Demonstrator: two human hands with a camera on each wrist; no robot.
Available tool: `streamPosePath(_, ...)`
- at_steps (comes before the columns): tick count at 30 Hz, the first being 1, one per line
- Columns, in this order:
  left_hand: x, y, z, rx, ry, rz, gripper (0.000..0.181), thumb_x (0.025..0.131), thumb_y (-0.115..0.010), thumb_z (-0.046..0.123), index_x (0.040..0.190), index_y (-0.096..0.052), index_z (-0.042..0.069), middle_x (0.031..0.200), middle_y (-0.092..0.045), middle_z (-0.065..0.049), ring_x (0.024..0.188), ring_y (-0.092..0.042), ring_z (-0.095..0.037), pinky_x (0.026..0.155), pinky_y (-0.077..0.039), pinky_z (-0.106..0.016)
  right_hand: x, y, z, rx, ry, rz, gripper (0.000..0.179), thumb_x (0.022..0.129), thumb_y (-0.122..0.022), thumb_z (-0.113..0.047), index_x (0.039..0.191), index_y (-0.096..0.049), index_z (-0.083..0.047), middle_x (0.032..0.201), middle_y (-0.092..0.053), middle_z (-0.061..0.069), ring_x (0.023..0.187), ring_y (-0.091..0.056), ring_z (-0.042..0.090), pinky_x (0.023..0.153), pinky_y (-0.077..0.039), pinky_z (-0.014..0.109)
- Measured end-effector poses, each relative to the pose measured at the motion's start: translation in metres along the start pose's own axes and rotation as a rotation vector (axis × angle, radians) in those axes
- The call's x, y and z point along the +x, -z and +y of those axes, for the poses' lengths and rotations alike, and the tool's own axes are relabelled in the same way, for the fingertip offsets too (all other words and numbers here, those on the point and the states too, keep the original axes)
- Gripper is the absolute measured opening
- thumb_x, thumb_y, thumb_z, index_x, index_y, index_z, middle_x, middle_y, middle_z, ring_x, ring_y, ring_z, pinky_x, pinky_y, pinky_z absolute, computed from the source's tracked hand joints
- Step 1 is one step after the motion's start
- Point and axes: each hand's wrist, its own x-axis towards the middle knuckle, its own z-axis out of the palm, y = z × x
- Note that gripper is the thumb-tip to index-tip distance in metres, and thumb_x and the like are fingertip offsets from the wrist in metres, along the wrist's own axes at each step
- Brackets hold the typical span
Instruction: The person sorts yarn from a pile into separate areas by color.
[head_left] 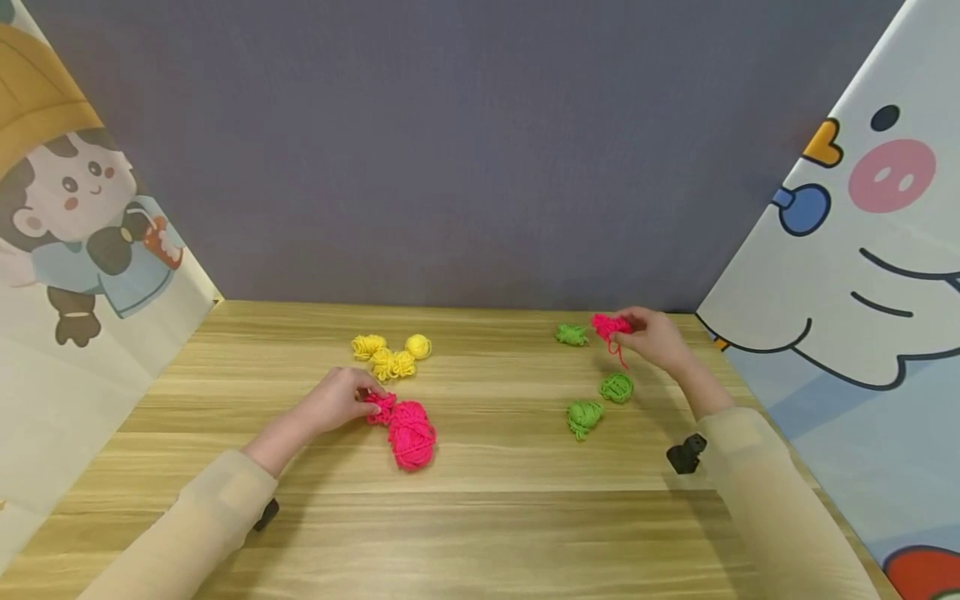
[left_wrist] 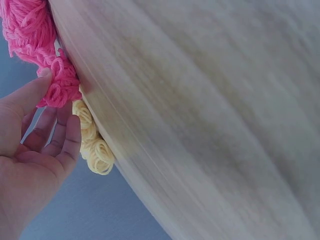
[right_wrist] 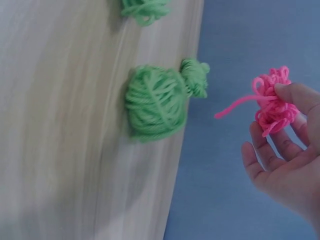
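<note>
My left hand (head_left: pixel 337 402) pinches a small looped bundle of pink yarn (head_left: pixel 382 407) at the table's left middle. Right beside that bundle lies a larger pink yarn ball (head_left: pixel 412 436). Between the thumb and fingers of my right hand (head_left: pixel 658 338) is another pink yarn bundle (right_wrist: pixel 276 102), with a loose strand hanging from it; it appears raised above the table. Near the right hand lie a small green yarn bundle (head_left: pixel 572 335), a round green yarn ball (head_left: pixel 617 387) and a green yarn ball with a trailing end (head_left: pixel 583 417).
Behind the left hand, a yellow yarn bundle (head_left: pixel 368 347), a looped yellow bundle (head_left: pixel 392 364) and a round yellow ball (head_left: pixel 418 347) sit close together. A grey panel (head_left: pixel 465 158) rises along the back of the wooden table (head_left: pixel 480 533), with printed panels on both sides.
</note>
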Motion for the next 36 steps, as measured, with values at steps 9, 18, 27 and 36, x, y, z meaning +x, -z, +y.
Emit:
streamPosePath(9, -0.001, -0.001, 0.000, 0.000, 0.006, 0.003, 0.015, 0.075, -0.077, 0.003, 0.089, -0.073, 0.006, 0.088, -0.071, -0.004, 0.081, -0.063, -0.016, 0.071, -0.055, -0.032, -0.007, 0.007, -0.022, 0.034, -0.016, -0.019, 0.035, 0.089, -0.067, -0.024, 0.117, -0.061, -0.004, 0.107, -0.064, 0.019, 0.102, -0.060, 0.035, 0.076, -0.050, 0.039)
streamPosePath(18, -0.001, 0.000, -0.001, -0.004, 0.009, -0.002, 0.015, 0.076, -0.076, 0.004, 0.090, -0.074, 0.006, 0.090, -0.071, -0.005, 0.082, -0.063, -0.017, 0.071, -0.055, -0.032, -0.018, 0.010, -0.041, 0.055, -0.010, -0.014, 0.034, 0.089, -0.067, -0.024, 0.117, -0.061, -0.006, 0.106, -0.064, 0.016, 0.102, -0.059, 0.032, 0.075, -0.049, 0.038)
streamPosePath(27, 0.000, -0.002, 0.000, 0.001, -0.002, 0.011, 0.014, 0.075, -0.077, 0.004, 0.089, -0.074, 0.007, 0.088, -0.071, -0.004, 0.082, -0.064, -0.017, 0.072, -0.055, -0.033, -0.028, 0.009, -0.059, 0.091, 0.006, 0.020, 0.035, 0.088, -0.068, -0.023, 0.116, -0.061, -0.005, 0.107, -0.064, 0.017, 0.099, -0.060, 0.033, 0.074, -0.050, 0.032)
streamPosePath(36, -0.002, -0.001, 0.000, 0.009, -0.006, 0.008, 0.014, 0.075, -0.077, 0.005, 0.089, -0.074, 0.007, 0.089, -0.071, -0.004, 0.083, -0.064, -0.018, 0.072, -0.055, -0.032, -0.033, 0.004, -0.075, 0.165, 0.060, 0.048, 0.033, 0.086, -0.070, -0.019, 0.115, -0.062, -0.005, 0.105, -0.065, 0.015, 0.089, -0.063, 0.025, 0.071, -0.052, 0.018)
